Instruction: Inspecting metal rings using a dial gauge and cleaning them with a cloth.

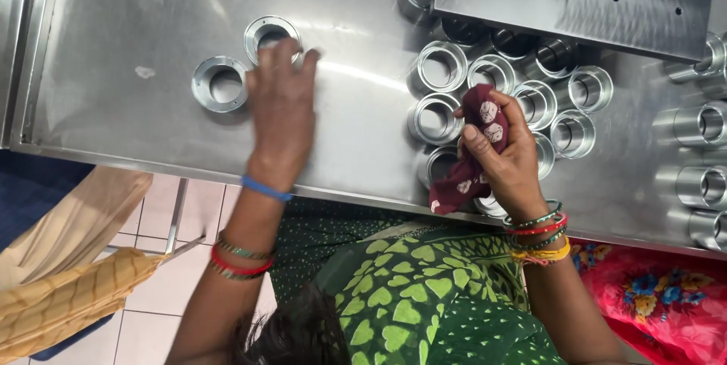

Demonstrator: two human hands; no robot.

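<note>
The left hand (282, 104) lies open, half hiding a metal ring (269, 34) on the desk (151, 24); right of that ring, the right hand (506, 154) grips a maroon cloth (473, 149), covering other rings (439, 119).

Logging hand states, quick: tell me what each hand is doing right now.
Left hand: open, fingers spread flat on a metal ring on the steel table.
Right hand: closed, gripping a maroon cloth.

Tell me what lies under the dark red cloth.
Under the dark red cloth in the right hand, metal rings show around it; what lies directly beneath is covered.
</note>
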